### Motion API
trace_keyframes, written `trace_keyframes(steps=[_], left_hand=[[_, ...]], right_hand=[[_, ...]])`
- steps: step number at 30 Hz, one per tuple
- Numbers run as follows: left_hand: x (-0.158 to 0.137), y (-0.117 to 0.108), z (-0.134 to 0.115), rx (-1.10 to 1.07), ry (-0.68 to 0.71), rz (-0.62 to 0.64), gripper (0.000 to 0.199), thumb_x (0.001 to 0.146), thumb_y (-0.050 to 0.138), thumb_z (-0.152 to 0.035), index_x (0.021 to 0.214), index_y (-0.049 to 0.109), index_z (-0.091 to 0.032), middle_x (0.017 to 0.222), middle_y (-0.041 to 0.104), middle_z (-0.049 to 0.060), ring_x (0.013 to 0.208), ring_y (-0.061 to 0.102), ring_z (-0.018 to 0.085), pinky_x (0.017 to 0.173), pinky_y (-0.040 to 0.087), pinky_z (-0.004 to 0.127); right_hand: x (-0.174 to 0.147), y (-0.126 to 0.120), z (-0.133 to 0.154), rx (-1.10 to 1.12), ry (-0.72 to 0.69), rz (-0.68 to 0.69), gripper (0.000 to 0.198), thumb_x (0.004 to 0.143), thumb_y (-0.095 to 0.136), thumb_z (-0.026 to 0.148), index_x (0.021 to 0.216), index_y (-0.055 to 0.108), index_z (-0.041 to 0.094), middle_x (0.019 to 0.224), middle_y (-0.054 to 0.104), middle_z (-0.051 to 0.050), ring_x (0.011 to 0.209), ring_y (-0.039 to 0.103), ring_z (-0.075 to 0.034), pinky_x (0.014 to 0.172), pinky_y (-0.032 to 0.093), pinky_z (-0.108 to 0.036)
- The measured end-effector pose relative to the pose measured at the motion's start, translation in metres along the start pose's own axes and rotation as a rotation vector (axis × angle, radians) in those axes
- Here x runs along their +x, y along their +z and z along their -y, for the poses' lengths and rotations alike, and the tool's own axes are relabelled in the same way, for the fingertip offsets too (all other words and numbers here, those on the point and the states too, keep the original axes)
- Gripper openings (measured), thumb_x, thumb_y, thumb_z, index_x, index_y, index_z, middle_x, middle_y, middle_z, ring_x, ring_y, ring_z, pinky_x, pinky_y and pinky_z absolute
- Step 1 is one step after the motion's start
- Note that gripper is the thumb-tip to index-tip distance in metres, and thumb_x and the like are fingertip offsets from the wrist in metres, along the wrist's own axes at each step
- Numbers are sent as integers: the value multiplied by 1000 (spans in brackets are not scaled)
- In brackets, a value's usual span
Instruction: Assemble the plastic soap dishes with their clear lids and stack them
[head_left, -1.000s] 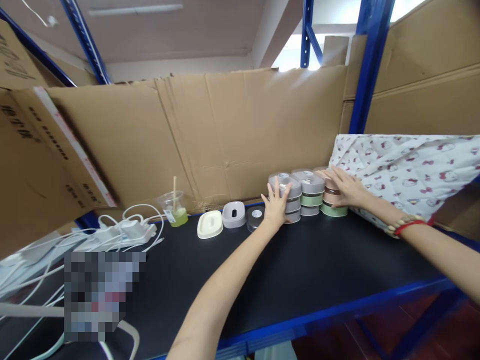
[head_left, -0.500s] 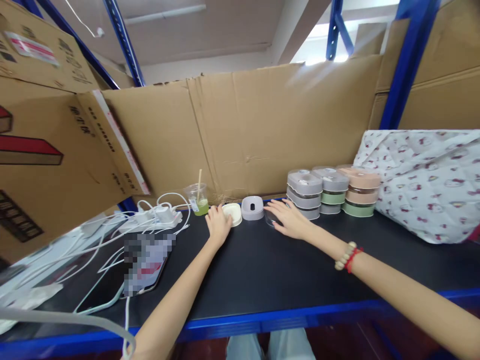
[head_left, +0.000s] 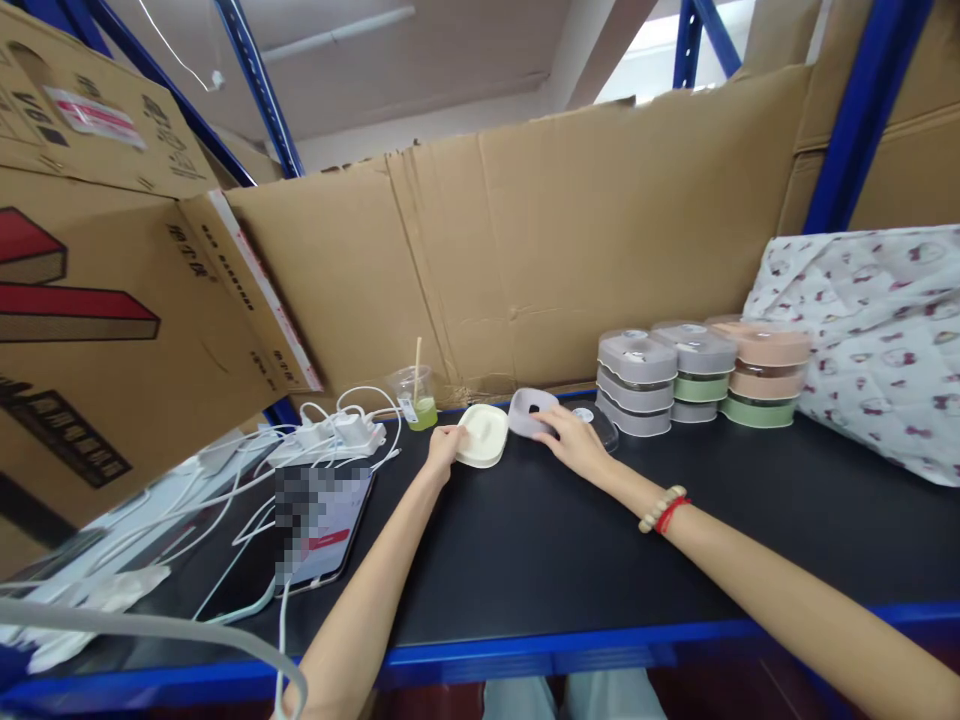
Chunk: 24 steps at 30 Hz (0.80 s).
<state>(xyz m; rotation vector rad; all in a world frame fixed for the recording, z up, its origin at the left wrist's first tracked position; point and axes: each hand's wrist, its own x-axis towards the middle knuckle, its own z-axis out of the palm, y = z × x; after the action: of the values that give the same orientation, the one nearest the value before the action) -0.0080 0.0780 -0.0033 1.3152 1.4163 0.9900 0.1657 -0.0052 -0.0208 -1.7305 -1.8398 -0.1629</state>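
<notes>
My left hand [head_left: 445, 448] pinches the left edge of a cream rounded-square lid-like piece [head_left: 484, 437], which is tilted up towards me. The fingers of my right hand [head_left: 577, 442] are closed on the right side of a pale lilac rounded-square piece [head_left: 526, 408] with a dark hole in its middle. This lilac piece is tilted too, and my fingers cover part of it. Just behind and right of my right hand lies a clear plastic cover [head_left: 606, 430] with a round white label.
Stacked lilac, green and peach containers [head_left: 636, 385] stand at the back right, beside a patterned cloth [head_left: 877, 350]. To the left are a drink cup [head_left: 421, 408] with a straw, a power strip [head_left: 330, 445] with tangled cables, and a phone [head_left: 337, 540]. Cardboard [head_left: 525, 250] walls the back.
My left hand has lifted and tilted the cream piece. My right hand has moved left from the clear cover and taken hold of the lilac piece. The view has shifted slightly.
</notes>
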Motion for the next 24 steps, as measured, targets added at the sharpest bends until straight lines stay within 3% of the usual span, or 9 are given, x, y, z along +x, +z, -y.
trace_keyframes(steps=[3, 9, 11, 13, 16, 18, 21, 24], left_hand=[[-12, 13, 0, -241, -91, 125, 15, 76, 42, -1, 66, 47, -11, 65, 55, 8, 66, 59, 18, 61, 49, 22], [-31, 27, -2, -568, -172, 344, 35, 98, 35, -24, 82, 61, -8, 80, 62, 11, 71, 62, 19, 65, 51, 24], [-32, 26, -2, -651, -186, 367, 30, 97, 42, -24, 85, 63, -7, 78, 62, 10, 64, 60, 18, 63, 50, 24], [-34, 26, -2, -677, -175, 312, 18, 91, 48, -16, 85, 61, -6, 73, 60, 8, 56, 56, 15, 57, 47, 21], [-38, 27, -3, -739, -149, 207, 14, 87, 46, -10, 84, 59, -7, 70, 59, 5, 52, 53, 13, 52, 43, 18], [-43, 30, -4, -778, -134, 183, 17, 86, 42, -10, 85, 59, -8, 68, 58, 3, 52, 53, 12, 50, 42, 18], [-50, 36, -5, -746, -138, 212, 16, 83, 42, -12, 84, 58, -8, 68, 58, 3, 53, 53, 13, 49, 41, 18], [-52, 41, -2, -698, -149, 248, 15, 79, 45, -12, 84, 58, -7, 73, 59, 6, 59, 55, 16, 50, 42, 19]], right_hand=[[-4, 2, -1, 111, 5, -165, 31, 86, 57, 18, 116, 63, 15, 109, 62, -10, 104, 60, -21, 86, 51, -34], [-10, 6, 3, 174, -244, 89, 32, 89, 51, 17, 118, 62, 19, 113, 61, -9, 108, 57, -20, 89, 50, -34], [-10, 10, 4, 216, -279, 122, 32, 90, 46, 18, 118, 63, 20, 116, 60, -9, 112, 55, -20, 92, 48, -36], [-10, 14, 4, 287, -276, 74, 30, 88, 50, 21, 115, 64, 21, 125, 54, -9, 120, 49, -21, 99, 44, -40], [-8, 18, 8, 496, -107, -172, 46, 77, 64, 32, 121, 58, 20, 138, 40, -13, 130, 39, -26, 105, 38, -43], [-6, 15, 12, 698, 109, -272, 70, 70, 69, 38, 133, 46, 17, 140, 36, -16, 124, 45, -26, 97, 47, -41], [-5, 6, 20, 968, 438, -115, 85, 70, 69, 43, 141, 31, 14, 127, 51, -17, 92, 63, -23, 61, 58, -34], [-5, -2, 24, 1088, 599, 34, 59, 77, 64, 42, 125, 50, 12, 91, 66, -10, 60, 60, -16, 38, 48, -25]])
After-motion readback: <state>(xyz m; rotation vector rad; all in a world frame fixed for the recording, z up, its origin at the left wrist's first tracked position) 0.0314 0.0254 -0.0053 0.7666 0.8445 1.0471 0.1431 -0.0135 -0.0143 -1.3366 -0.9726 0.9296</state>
